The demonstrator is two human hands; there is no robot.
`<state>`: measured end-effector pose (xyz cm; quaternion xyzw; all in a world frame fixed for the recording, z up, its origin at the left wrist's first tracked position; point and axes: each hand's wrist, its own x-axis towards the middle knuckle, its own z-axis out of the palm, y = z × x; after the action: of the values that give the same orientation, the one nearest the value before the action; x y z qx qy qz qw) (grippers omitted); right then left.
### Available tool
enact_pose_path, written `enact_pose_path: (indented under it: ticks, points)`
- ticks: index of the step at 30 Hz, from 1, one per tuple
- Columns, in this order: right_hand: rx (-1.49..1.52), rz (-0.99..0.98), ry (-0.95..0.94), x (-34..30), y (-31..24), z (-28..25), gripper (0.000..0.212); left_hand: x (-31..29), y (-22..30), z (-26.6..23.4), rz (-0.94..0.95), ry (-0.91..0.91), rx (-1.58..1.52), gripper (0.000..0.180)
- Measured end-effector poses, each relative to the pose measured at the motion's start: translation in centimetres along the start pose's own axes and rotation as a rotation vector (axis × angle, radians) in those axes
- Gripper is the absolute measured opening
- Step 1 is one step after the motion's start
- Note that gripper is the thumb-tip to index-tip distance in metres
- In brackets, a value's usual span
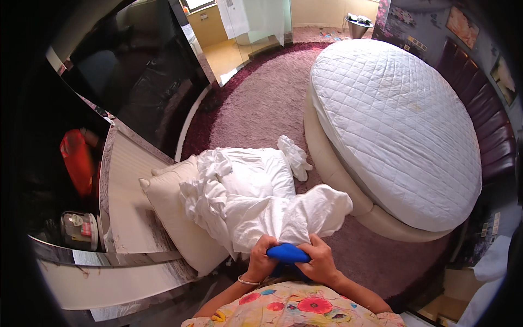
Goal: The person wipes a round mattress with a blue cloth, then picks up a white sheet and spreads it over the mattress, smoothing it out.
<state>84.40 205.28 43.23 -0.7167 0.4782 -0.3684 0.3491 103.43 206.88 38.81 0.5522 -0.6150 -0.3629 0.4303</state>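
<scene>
My left hand (261, 260) and my right hand (317, 258) are close together in front of my chest, both closed on the near edge of a white sheet (267, 215). Bunched and wrinkled, the cloth spreads away from me, with one corner raised at the right. Between my hands shows a smooth blue piece (289, 253); its kind I cannot make out. Cream pillows (182, 218) lie to the left, partly under the sheet. Past the sheet, a crumpled white cloth (295, 158) reaches toward the bed.
A round bed (403, 125) with a white quilted pad fills the right side. Purple carpet (261, 103) surrounds it. At left stand a white chair-like panel (133, 180), a red object (77, 161) and a clear container (79, 229). A small round table (358, 24) stands far back.
</scene>
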Motion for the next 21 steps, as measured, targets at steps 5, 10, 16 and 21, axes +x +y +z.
enact_pose_path:
  ticks: [5, 10, 16, 21]
  points:
    - [0.086, 0.062, 0.050, -4.3, 1.9, -5.6, 0.027, -0.4, 3.3, 5.2, 0.123, -0.091, -0.016, 0.025]
    - [0.004, 0.043, 0.104, -7.7, 1.2, -10.3, 0.027, -1.7, 6.7, 8.9, 0.187, -0.162, -0.088, 0.026]
    - [-0.088, 0.085, 0.203, -11.3, 0.6, -15.4, 0.029, -0.5, 10.5, 12.9, 0.300, -0.341, -0.128, 0.027]
    - [-0.059, 0.087, 0.281, -11.3, 0.6, -18.1, 0.029, 2.2, 11.8, 15.5, 0.324, -0.422, -0.181, 0.030]
